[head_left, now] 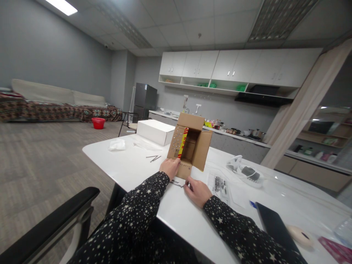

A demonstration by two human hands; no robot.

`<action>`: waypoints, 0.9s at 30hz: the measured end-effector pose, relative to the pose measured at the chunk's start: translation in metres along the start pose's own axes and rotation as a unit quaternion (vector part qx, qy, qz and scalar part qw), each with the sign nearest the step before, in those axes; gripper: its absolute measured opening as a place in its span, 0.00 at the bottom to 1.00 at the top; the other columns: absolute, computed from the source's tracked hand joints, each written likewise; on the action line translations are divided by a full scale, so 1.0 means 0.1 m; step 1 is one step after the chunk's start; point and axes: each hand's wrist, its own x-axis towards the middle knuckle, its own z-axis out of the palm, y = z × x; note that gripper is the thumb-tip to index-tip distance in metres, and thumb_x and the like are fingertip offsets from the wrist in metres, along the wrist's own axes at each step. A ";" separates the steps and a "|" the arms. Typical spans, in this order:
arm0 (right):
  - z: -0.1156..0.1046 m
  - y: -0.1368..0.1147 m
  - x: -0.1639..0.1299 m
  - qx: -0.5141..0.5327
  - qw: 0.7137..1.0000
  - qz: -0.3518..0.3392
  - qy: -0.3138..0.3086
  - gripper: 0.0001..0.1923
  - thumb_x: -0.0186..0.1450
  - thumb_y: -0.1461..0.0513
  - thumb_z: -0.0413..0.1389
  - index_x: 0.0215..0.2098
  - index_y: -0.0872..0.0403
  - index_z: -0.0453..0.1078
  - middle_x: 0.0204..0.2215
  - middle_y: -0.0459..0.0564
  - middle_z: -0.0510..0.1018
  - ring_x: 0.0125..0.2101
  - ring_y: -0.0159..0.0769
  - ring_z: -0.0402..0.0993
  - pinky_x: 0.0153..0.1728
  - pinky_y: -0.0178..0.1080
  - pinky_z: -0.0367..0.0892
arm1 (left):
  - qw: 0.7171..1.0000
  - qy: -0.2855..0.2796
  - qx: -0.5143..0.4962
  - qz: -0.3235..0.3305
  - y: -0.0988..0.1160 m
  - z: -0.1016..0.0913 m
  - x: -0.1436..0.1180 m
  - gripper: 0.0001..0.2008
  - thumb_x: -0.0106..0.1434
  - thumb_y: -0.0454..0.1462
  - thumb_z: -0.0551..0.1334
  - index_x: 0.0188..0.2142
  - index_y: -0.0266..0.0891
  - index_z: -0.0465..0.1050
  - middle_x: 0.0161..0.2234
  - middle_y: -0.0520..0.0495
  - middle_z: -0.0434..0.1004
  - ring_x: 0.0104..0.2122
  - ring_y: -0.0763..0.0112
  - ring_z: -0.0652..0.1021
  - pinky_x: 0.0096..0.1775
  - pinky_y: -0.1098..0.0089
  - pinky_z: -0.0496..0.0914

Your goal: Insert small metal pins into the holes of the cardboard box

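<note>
An open cardboard box stands on the white table with its opening towards me and its flaps spread. Red and yellow tape runs down its left side. My left hand is closed at the lower left edge of the box, fingers on the cardboard beside the lower flap. Just right of that flap, my right hand has its fingers curled together near the tabletop. Thin metal pieces lie by its fingertips; whether they are gripped I cannot tell.
Behind the box, to the left, is a white box. Dark thin rods and crumpled white plastic lie left. On the right are a bag of small dark parts, a white corded device, a phone and a beige mouse-like object.
</note>
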 end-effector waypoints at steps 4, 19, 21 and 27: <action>0.01 0.01 0.00 0.002 1.000 -0.005 0.006 0.07 0.65 0.60 0.48 0.37 0.52 0.66 0.25 0.45 0.74 0.26 0.31 0.67 0.28 0.32 0.51 | 1.000 -0.001 0.003 -0.009 0.00 0.00 0.00 0.12 0.67 0.36 0.48 0.41 0.40 0.69 0.34 0.44 0.78 0.37 0.67 0.77 0.42 0.66 0.67; 0.03 0.03 0.00 0.001 1.000 -0.010 0.014 0.06 0.65 0.59 0.48 0.36 0.52 0.65 0.24 0.44 0.74 0.24 0.30 0.66 0.27 0.32 0.50 | 1.000 0.000 0.020 -0.003 -0.01 0.01 0.00 0.13 0.67 0.36 0.47 0.41 0.39 0.69 0.37 0.44 0.78 0.40 0.66 0.76 0.42 0.66 0.66; 0.03 0.02 0.00 0.003 1.000 -0.009 0.013 0.06 0.65 0.59 0.48 0.36 0.52 0.65 0.24 0.44 0.74 0.25 0.30 0.66 0.27 0.32 0.50 | 1.000 0.005 0.016 -0.001 -0.01 0.00 0.00 0.13 0.67 0.35 0.47 0.42 0.39 0.69 0.39 0.44 0.77 0.41 0.66 0.75 0.42 0.66 0.65; 0.01 0.01 0.00 0.000 1.000 -0.006 0.009 0.07 0.65 0.59 0.48 0.36 0.52 0.66 0.25 0.45 0.74 0.26 0.31 0.67 0.28 0.33 0.51 | 1.000 0.022 0.000 -0.012 -0.01 0.00 -0.01 0.11 0.66 0.34 0.49 0.44 0.40 0.68 0.39 0.45 0.75 0.41 0.66 0.74 0.42 0.66 0.65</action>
